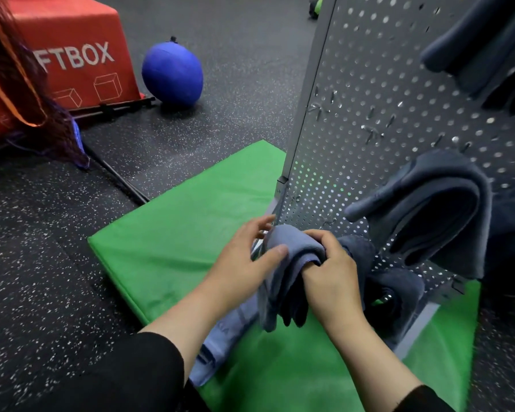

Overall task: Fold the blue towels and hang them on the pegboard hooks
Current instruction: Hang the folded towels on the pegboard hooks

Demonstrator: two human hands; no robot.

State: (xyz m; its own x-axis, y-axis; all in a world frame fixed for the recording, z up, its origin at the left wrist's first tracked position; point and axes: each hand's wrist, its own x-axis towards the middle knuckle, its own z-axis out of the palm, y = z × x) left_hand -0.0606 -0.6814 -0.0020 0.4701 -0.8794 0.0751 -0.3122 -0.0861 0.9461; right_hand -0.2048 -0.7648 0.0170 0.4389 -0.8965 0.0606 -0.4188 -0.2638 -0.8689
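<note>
A folded blue towel (pixel 292 251) hangs low on the grey pegboard (pixel 384 120), near its left edge. My right hand (pixel 330 278) grips the towel's top fold, fingers curled over it. My left hand (pixel 247 263) touches the towel's left side with straight fingers and thumb. Darker blue towels hang on the board: one beside my right hand (pixel 360 254), one at mid-height on the right (pixel 440 209), one at the top right (pixel 482 49). A lighter blue towel (pixel 226 337) lies flat on the green mat under my left forearm. The hooks under the towels are hidden.
The pegboard stands on a green mat (pixel 173 242) over speckled black flooring. A red soft box (pixel 72 55) and a blue ball (pixel 173 74) sit at the back left. Bare metal hooks (pixel 369 132) stick out of the board's middle.
</note>
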